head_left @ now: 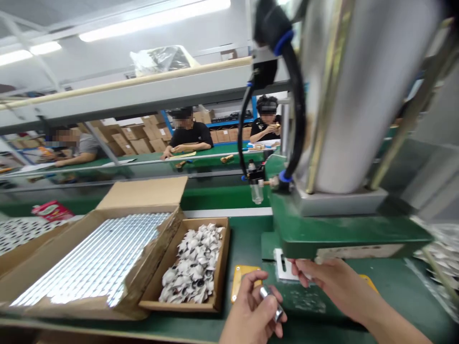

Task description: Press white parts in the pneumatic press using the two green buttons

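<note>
One short metal cylinder point(271, 302), probably stiff and slippery, best taken around its middle, sits held in the left grip point(249, 311) above the near counter point(247, 239); the right grip point(333, 282), hold indeterminable, reaches beneath the press point(344, 231).

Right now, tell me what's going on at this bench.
The left hand holds a small, shiny metal cylinder. The right hand reaches to a flat, pale slotted plate at the green metal machine; its grip is unclear. An open brown cardboard box of small white parts stands to the left.
</note>
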A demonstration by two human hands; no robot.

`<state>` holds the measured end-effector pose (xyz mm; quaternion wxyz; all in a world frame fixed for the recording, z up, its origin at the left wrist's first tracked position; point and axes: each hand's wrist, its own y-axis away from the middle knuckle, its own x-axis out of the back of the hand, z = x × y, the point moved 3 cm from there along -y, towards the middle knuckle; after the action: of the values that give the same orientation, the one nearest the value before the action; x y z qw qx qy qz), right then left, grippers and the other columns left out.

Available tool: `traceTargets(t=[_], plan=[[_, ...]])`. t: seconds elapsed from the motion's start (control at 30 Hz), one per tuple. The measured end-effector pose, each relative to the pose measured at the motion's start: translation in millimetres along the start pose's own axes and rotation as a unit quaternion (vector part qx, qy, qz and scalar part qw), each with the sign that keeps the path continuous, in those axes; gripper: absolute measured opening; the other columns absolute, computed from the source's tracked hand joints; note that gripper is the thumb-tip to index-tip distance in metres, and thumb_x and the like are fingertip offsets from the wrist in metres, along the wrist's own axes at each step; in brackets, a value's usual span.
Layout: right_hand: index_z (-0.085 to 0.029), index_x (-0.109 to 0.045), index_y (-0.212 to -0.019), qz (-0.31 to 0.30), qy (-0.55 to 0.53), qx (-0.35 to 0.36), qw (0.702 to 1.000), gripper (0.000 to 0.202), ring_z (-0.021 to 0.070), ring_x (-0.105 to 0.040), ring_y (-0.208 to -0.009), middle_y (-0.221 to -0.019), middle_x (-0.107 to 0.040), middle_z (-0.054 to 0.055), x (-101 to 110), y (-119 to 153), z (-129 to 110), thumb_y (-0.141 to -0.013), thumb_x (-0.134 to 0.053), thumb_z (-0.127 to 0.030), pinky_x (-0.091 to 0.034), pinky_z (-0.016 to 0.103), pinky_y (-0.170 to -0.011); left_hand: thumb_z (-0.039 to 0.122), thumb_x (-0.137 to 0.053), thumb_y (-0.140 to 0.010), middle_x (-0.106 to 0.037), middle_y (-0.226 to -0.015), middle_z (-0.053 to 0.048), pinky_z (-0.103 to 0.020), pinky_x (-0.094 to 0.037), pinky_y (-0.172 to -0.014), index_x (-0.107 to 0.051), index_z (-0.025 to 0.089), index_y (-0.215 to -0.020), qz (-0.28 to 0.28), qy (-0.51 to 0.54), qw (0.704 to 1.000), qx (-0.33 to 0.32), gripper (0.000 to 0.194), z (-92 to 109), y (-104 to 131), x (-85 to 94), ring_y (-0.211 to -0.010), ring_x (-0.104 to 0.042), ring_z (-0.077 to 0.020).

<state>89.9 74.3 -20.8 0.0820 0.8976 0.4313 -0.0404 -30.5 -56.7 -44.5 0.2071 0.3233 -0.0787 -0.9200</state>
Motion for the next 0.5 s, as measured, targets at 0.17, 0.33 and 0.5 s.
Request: traceTargets(t=[0.17,0.33,0.5], plan=[[-0.022,-0.056,-0.111,-0.053,-0.023,-0.094,0.994,0.045,0.0161,-0.055,-0.069,-0.093,-0.06,0.004,-34,10,-2,-0.072,-0.067,-0.039,-0.044,0.03,-0.063,0.055,-0.069,-0.065,-0.059,-0.066,0.0,-0.017,-0.033,-0.04,-0.057,0.014,-0.093,-0.014,-0.037,0.998,0.044,0.051,-15,8,21.2,-0.041,-0.05,-0.0053],[-0.024,-0.045,-0.122,-0.156,-0.095,-0.152,0.971,0.05,0.015,-0.057,-0.078,-0.091,-0.06,0.003,-105,-22,-26,-0.077,-0.063,-0.033,-0.047,0.029,-0.071,0.063,-0.065,-0.063,-0.057,-0.062,0.0,-0.019,-0.031,-0.038,-0.057,0.013,-0.091,0.021,-0.005,0.999,0.039,0.058,-29,10,33.9,-0.039,-0.05,-0.0075],[-0.022,-0.054,-0.112,-0.161,-0.056,-0.099,0.98,0.031,0.0219,-0.043,-0.115,-0.125,-0.047,0.008,-171,-78,-32,-0.085,-0.054,-0.037,-0.042,0.041,-0.089,0.059,-0.069,-0.061,-0.057,-0.069,0.001,-0.019,-0.038,-0.04,-0.052,0.014,-0.103,0.046,0.025,0.998,0.032,0.064,-31,13,41.8,-0.042,-0.054,-0.0077]])
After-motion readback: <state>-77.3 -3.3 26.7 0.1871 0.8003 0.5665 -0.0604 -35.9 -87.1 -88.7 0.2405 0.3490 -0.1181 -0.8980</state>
